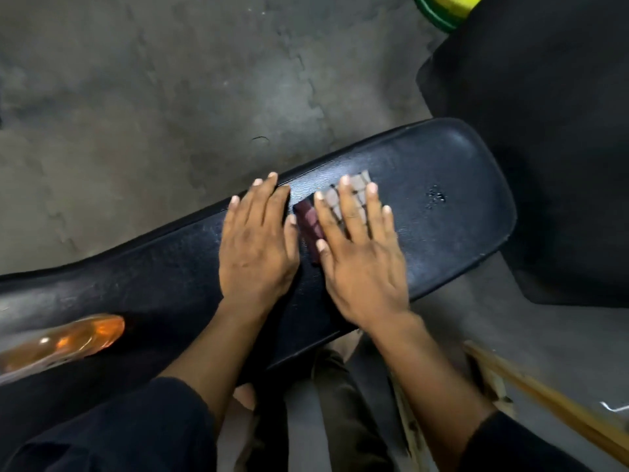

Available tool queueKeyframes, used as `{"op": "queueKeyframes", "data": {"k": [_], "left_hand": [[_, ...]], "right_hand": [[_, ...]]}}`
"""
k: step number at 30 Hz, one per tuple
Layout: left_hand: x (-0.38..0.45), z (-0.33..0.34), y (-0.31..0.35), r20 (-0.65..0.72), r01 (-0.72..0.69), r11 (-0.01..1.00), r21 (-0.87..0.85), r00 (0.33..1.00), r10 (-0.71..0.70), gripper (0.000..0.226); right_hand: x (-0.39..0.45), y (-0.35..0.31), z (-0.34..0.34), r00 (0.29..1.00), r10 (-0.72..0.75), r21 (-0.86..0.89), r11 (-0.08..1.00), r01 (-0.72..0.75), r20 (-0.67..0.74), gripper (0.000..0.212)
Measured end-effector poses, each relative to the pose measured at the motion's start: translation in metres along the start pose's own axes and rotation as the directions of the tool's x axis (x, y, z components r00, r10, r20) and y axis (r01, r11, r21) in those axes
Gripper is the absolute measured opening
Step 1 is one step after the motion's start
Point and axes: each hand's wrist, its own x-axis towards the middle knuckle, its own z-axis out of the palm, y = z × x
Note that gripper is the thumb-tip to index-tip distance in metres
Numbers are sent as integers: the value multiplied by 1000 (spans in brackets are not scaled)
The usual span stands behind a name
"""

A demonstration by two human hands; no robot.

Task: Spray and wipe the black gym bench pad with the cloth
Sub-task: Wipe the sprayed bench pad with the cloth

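The black gym bench pad (442, 233) runs from lower left to upper right across the head view. A folded checked cloth (308, 221), maroon and grey, lies flat on the pad's middle. My right hand (360, 253) presses flat on the cloth with fingers spread. Beside it, my left hand (255, 243) rests flat on the bare pad with its thumb at the cloth's left edge. A few wet droplets (435, 195) glisten on the pad beyond the cloth. An orange bottle (64, 342), blurred, lies on the pad at lower left.
Grey concrete floor (170, 97) lies beyond the bench. A second black pad (544, 148) stands at upper right, with a green and yellow object (442, 8) at the top edge. Wooden sticks (544, 400) lie at lower right. My dark sleeves fill the bottom.
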Motion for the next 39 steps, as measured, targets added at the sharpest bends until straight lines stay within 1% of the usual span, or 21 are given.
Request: {"op": "queueKeyframes", "data": {"k": [3,6,8,10,12,13,15,17,19,22,24,26,28,30,32,34,36,39], "left_hand": [[1,-3,0,26,-14,999,42,1000,12,46],[4,-6,6,56,-12,998,69,998,8,47],[4,-7,9,60,-11,997,76,998,7,46],[6,-6,11,63,-3,995,96,998,-3,45],[5,-4,11,69,4,993,115,998,-12,45],[5,-3,10,73,2,993,116,997,-11,45],[5,-2,10,73,-4,993,120,997,-4,45],[4,-1,10,69,-3,992,129,998,-6,46],[4,-1,10,76,-2,991,137,997,-9,47],[5,-2,12,97,1,989,147,995,-15,49],[5,-3,14,111,9,989,145,993,-26,52],[6,-3,15,121,10,989,146,992,-28,53],[6,-3,15,130,4,988,156,991,-25,53],[5,-2,12,135,4,986,169,990,-27,54],[4,-2,12,139,0,986,166,990,-23,55],[3,-2,12,137,0,986,168,990,-23,56],[3,-1,12,131,0,986,167,991,-22,56],[3,2,10,114,-7,985,174,993,-13,55]], "right_hand": [[-29,9,3,996,-90,54,995,89,15,73],[-66,29,6,995,-97,46,994,95,29,81],[-78,51,4,998,-51,19,999,50,40,82],[-71,75,-2,997,39,-12,999,-38,65,78],[-47,91,-9,986,150,-1,989,-150,76,73],[-29,94,-13,978,200,18,979,-201,58,72],[7,92,-18,966,257,55,965,-258,21,70],[32,82,-22,968,248,74,966,-249,26,71],[35,67,-20,980,196,79,977,-197,22,73],[5,47,-9,993,121,136,984,-118,-15,74],[-23,43,0,997,80,146,986,-78,-5,76],[-45,53,5,996,86,109,990,-87,16,78],[-54,70,2,988,148,69,986,-151,37,80],[-43,84,-5,973,224,38,973,-227,61,77],[-17,96,-15,950,302,58,950,-307,74,73],[19,101,-25,937,342,89,934,-347,71,73],[50,98,-32,941,331,104,936,-338,75,72],[62,80,-35,969,237,103,965,-243,68,72]]}}
